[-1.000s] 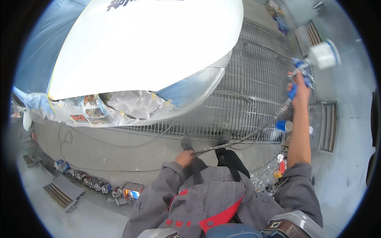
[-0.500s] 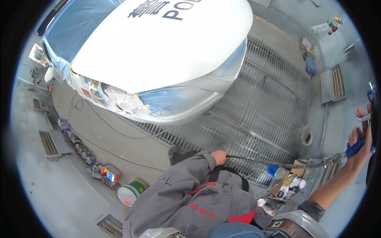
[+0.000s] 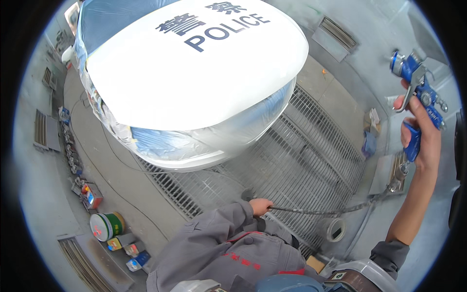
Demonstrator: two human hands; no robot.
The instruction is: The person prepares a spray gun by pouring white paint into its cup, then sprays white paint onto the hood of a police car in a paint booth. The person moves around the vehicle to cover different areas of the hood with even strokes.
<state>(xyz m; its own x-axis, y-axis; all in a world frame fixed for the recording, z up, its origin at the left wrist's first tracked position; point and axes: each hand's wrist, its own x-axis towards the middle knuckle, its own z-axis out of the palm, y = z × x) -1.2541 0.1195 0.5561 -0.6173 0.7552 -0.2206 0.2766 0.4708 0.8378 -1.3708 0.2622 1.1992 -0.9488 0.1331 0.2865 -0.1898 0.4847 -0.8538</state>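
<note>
At the far right, raised well above the floor, my right hand (image 3: 424, 129) is closed round the handle of a blue spray gun (image 3: 417, 87). Its nozzle end points up and to the left. From the handle's base a dark air hose (image 3: 321, 211) sags across to my left hand (image 3: 261, 207), whose fingers wrap round it in front of my body. Ahead stands a car with a white hood (image 3: 194, 82) with dark lettering. Blue-tinted film (image 3: 114, 24) masks its windshield, and more film (image 3: 160, 141) covers the front below the hood. Both hands are apart from the car.
Metal floor grating (image 3: 311, 160) runs under and beside the car's front. A thin hose (image 3: 104, 170) trails over the floor at left. Along the left wall stand a green-and-white bucket (image 3: 108, 226) and several cans. A pale round container (image 3: 335, 229) is at right.
My right hand and the spray gun have risen from the right edge into full view. The hose has lifted at that end. The view has shifted, showing more of the hood's far part.
</note>
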